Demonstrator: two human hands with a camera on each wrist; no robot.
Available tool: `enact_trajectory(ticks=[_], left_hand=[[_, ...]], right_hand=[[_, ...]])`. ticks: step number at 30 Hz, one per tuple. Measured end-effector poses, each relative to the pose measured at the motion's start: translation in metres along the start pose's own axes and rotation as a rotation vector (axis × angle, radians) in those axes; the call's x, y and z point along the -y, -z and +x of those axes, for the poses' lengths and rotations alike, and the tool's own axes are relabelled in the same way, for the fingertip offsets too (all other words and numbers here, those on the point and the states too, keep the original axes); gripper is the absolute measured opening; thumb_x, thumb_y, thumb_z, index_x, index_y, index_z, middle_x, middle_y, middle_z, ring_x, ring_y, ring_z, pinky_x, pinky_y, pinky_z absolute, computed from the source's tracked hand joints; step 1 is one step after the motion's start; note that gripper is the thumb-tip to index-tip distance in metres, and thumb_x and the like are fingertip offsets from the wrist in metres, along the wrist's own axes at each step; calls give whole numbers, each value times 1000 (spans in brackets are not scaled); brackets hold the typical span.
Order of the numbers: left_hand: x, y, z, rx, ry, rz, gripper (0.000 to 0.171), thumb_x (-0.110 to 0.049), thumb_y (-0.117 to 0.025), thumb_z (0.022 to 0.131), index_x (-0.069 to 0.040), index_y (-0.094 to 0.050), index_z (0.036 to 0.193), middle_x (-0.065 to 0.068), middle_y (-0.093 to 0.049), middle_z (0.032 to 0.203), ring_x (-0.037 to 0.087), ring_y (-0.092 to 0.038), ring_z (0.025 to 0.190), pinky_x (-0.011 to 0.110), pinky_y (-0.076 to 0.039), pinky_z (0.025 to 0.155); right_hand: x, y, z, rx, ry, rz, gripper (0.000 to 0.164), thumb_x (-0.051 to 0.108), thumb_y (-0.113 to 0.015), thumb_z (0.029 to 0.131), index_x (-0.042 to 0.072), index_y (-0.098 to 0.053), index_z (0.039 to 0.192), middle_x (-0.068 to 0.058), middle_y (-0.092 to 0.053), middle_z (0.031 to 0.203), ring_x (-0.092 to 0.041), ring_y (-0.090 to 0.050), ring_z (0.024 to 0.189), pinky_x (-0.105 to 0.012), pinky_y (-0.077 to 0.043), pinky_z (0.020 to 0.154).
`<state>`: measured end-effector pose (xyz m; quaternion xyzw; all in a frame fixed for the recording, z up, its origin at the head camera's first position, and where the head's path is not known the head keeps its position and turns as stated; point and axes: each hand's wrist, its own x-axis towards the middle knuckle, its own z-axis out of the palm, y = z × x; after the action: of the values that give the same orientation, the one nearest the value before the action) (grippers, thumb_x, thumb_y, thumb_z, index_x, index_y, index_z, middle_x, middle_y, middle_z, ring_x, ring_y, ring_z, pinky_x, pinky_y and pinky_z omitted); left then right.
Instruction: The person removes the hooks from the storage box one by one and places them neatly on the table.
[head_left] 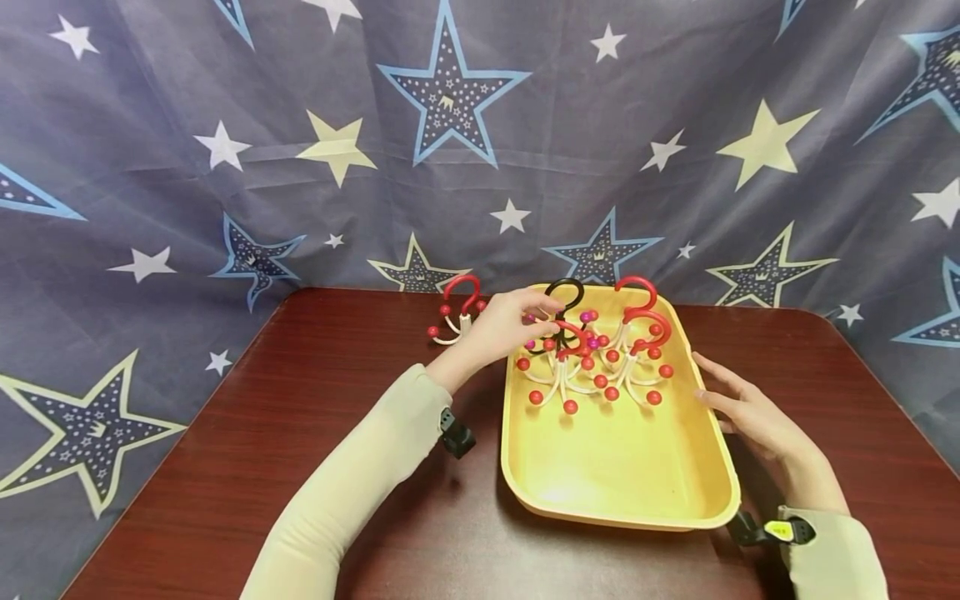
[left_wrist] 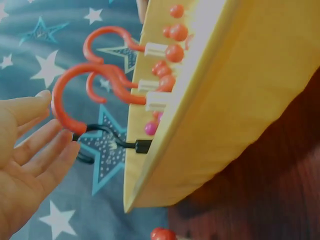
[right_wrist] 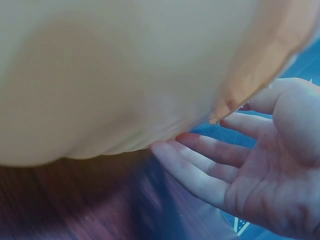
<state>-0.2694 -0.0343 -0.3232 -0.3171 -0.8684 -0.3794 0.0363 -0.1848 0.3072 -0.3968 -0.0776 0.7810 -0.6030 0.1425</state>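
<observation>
Several hook hangers with ball-tipped arms stand in the yellow tray point(head_left: 611, 475). Beside the front-left one, a red-and-white hanger point(head_left: 561, 379), is my left hand point(head_left: 502, 329). In the left wrist view its fingers are loosely extended, with the thumb tip at or very near the red hook point(left_wrist: 56, 100); contact is hard to tell. A black hanger point(head_left: 564, 282) stands just behind, partly hidden by that hand. My right hand point(head_left: 757, 421) is at the tray's right side, its straight fingers touching the outer wall point(right_wrist: 125, 100).
Another red-and-white hanger point(head_left: 465, 321) stands on the dark wooden table point(head_left: 360, 350) left of the tray, partly behind my left forearm. Two more red-hooked hangers point(head_left: 651, 318) occupy the tray's back right. A star-patterned curtain point(head_left: 450, 192) hangs behind the table.
</observation>
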Motion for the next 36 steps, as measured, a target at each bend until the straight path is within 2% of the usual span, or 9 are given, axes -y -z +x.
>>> enact_trajectory(ticks=[9,17,26,32,36], left_hand=[[-2,-13,2,20,5,49,20,-15,-66,83,-16,-69,103,-2,-67,103,6,-62,88,18,-48,76],[-6,-12,2,-20,-9,87,19,-17,-66,83,-17,-71,101,-4,-69,96,5,-63,84,20,-49,74],[-18,6,-1,-92,-35,75,18,-16,-66,83,-17,-70,100,-4,-67,92,5,-62,81,19,-48,73],[-24,25,-3,-158,-57,61,17,-17,-67,82,-17,-71,99,-4,-67,90,4,-61,78,20,-48,70],[-25,39,-8,-192,-43,40,17,-17,-67,82,-17,-71,99,-4,-67,89,2,-60,73,20,-46,67]], right_hand=[[0,0,0,-4,11,2,68,19,-48,94,5,-6,146,8,-45,118,-6,-61,92,-34,-53,71],[-1,0,2,8,14,15,68,17,-47,94,5,-5,146,16,-47,112,-7,-61,92,-34,-54,71],[-1,0,3,13,25,15,67,16,-47,94,4,-5,146,15,-47,112,-7,-62,91,-34,-54,70],[-2,0,2,-8,0,8,67,19,-49,94,7,-8,146,16,-48,111,-8,-62,91,-34,-54,71],[-2,0,1,-2,5,5,67,19,-48,94,8,-8,146,16,-48,113,-8,-62,91,-34,-54,71]])
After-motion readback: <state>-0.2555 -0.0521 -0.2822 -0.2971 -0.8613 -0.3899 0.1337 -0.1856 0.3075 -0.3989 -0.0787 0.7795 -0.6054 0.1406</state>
